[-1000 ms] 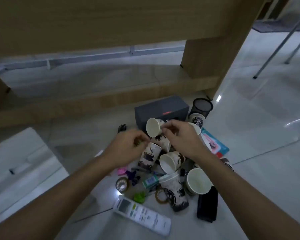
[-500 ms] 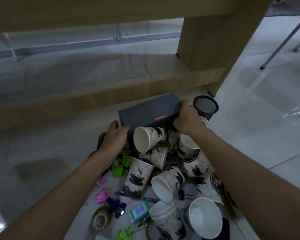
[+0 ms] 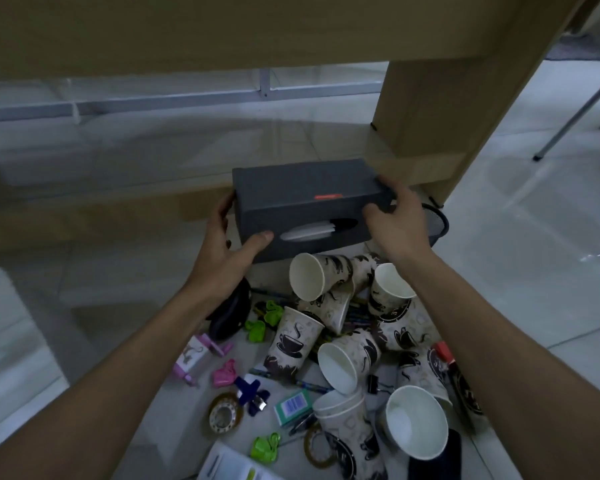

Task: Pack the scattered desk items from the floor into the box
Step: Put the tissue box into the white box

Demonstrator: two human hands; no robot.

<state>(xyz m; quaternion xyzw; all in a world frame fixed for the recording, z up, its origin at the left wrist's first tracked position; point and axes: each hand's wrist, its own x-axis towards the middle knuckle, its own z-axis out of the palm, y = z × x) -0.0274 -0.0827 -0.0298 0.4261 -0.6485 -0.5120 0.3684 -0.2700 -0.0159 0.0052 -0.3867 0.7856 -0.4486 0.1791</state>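
Note:
A dark grey box (image 3: pixel 302 199) with an oval slot and an orange label is lifted off the floor, tilted toward me. My left hand (image 3: pixel 226 251) grips its left end, thumb on the front face. My right hand (image 3: pixel 395 220) grips its right end. Below lies a heap of printed paper cups (image 3: pixel 295 341), several of them tipped over, with pens between them. Around the cups lie green clips (image 3: pixel 257 329), a pink clip (image 3: pixel 224 374), a blue clip (image 3: pixel 252 393), tape rolls (image 3: pixel 224 414), a black binder clip (image 3: pixel 374 384) and a small teal box (image 3: pixel 293 407).
A wooden desk leg (image 3: pixel 430 98) and low wooden panel stand right behind the box. A black mesh pen cup (image 3: pixel 437 225) sits behind my right hand. A white lid or board (image 3: pixel 11 341) lies at left. A remote (image 3: pixel 232 465) and a black case (image 3: pixel 433 462) lie near the bottom edge.
Both hands left the cups, reached the grey box, took hold of its ends and lifted it, tipping its slotted face toward me.

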